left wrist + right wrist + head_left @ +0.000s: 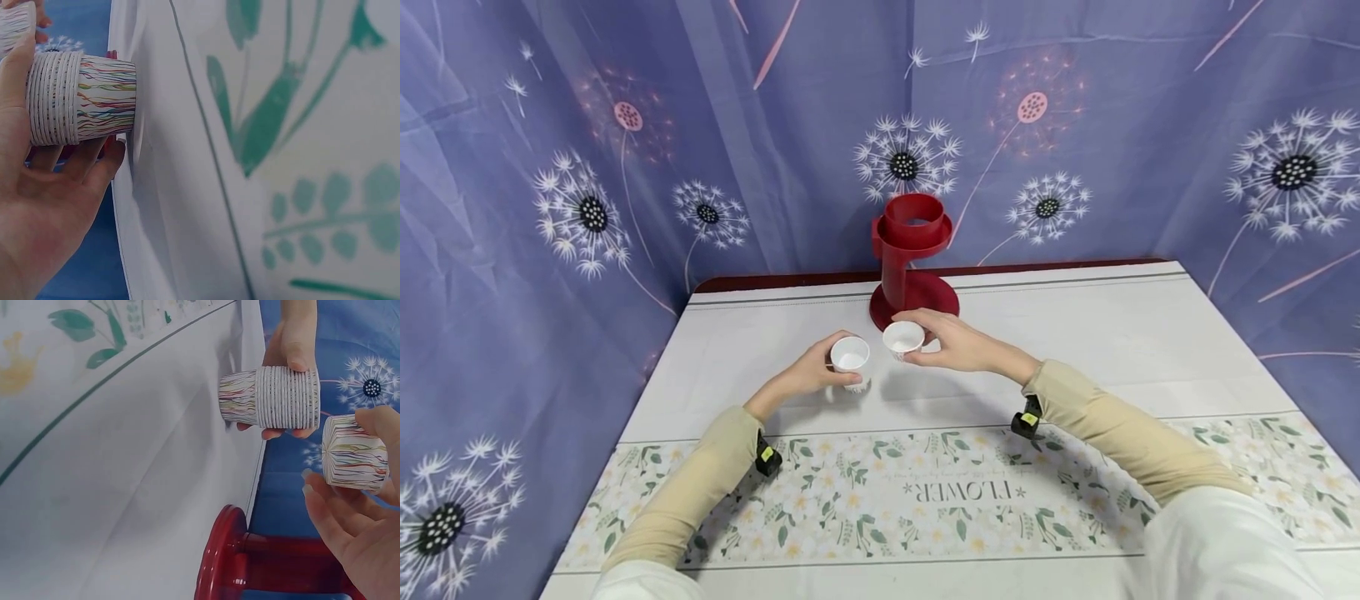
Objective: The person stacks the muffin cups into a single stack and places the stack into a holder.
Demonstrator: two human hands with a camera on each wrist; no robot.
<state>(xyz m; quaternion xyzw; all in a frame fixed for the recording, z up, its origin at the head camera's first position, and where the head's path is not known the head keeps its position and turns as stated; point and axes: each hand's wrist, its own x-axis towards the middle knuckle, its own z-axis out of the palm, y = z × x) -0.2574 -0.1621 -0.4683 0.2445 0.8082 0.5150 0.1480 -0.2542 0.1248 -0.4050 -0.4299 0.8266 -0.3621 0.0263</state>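
My left hand (808, 369) grips a nested stack of white paper cups (103, 97) with thin coloured wavy lines, thumb on the near side. Many rims sit close together along the stack in both wrist views. In my right hand (962, 344) is one paper cup (356, 453) of the same striped pattern, pinched between thumb and fingers. It is apart from the stack and a little to its right in the head view, mouth upward. Just behind the right hand stands a red stand (895, 279) with a ring-shaped top and round base.
A white tablecloth (760, 333) with a printed flower band (820, 500) covers the table. The red stand is near the table's back edge. Blue dandelion-print curtains (805, 167) hang behind and at both sides.
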